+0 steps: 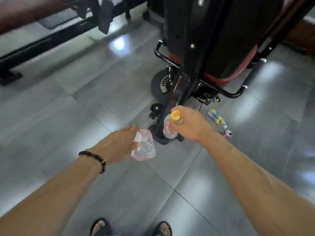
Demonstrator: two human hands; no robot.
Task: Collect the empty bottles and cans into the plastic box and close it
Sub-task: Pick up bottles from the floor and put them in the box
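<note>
Clear plastic fills both hands above the grey tiled floor (85, 103): the left hand (119, 145) grips a crumpled bottle with a white cap (144, 147) by its neck, and the right hand (190, 125) curls round the neck of a red-labelled bottle with a yellow cap (171, 128). Just right of the right hand, a yellow-and-blue-labelled bottle (217, 118) lies on the tiles beside a red can (228, 133), both near the base of a black wheeled machine (213, 48). Sandalled feet (131, 227) stand at the bottom edge.

Grey tiled floor (85, 116): lying bottle (216, 118), can (227, 133), scooter (196, 68).
</note>
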